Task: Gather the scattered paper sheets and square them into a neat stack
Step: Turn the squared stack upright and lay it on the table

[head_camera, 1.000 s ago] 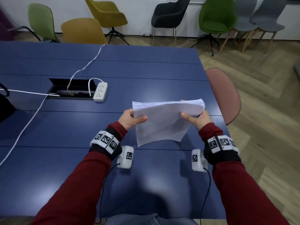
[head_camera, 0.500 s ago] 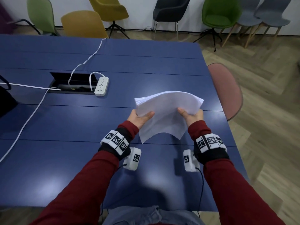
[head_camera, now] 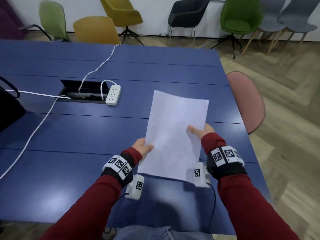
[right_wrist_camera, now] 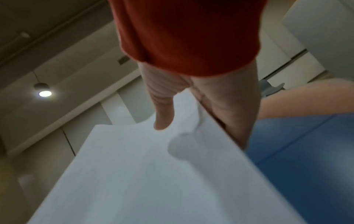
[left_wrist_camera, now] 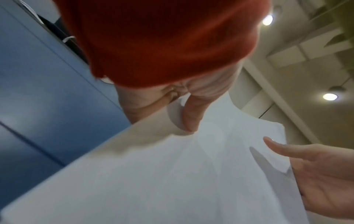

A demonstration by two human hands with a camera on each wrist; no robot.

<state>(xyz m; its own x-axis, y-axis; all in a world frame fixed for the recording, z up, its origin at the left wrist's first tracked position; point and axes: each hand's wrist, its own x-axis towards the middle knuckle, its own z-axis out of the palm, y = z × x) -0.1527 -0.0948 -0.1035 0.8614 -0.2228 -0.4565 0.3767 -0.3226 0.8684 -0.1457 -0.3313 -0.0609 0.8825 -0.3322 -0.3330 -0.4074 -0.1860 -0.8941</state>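
From the head view, the paper stack (head_camera: pixel 174 135) sits in the centre-right of the frame, held up over the blue table (head_camera: pixel 86 135). Its long axis runs from the lower middle of the frame up toward the upper right, with the far short edge tilted a little to the right. The broad white face is turned up toward the camera. The left hand (head_camera: pixel 142 147) grips the left long edge near the bottom, thumb laid over the top sheet and the other fingers hidden beneath. The right hand (head_camera: pixel 200 131) holds the right long edge a bit higher in the frame, thumb on top and fingers out of sight under the paper. A white power strip (head_camera: pixel 113 94) lies left of the stack, well apart from it, by a cable hatch (head_camera: pixel 81 91) in the tabletop.

In the left wrist view, the paper stack (left_wrist_camera: pixel 172 174) fills the lower half of the frame. The left hand (left_wrist_camera: pixel 172 97) pinches its edge, thumb pressed down on the top sheet. At the right edge of the frame the right hand (left_wrist_camera: pixel 316 169) holds the opposite side.

In the right wrist view, the paper stack (right_wrist_camera: pixel 153 174) spreads across the bottom, running toward the lower left. The right hand (right_wrist_camera: pixel 201 103) clamps its edge, thumb above and fingers below.
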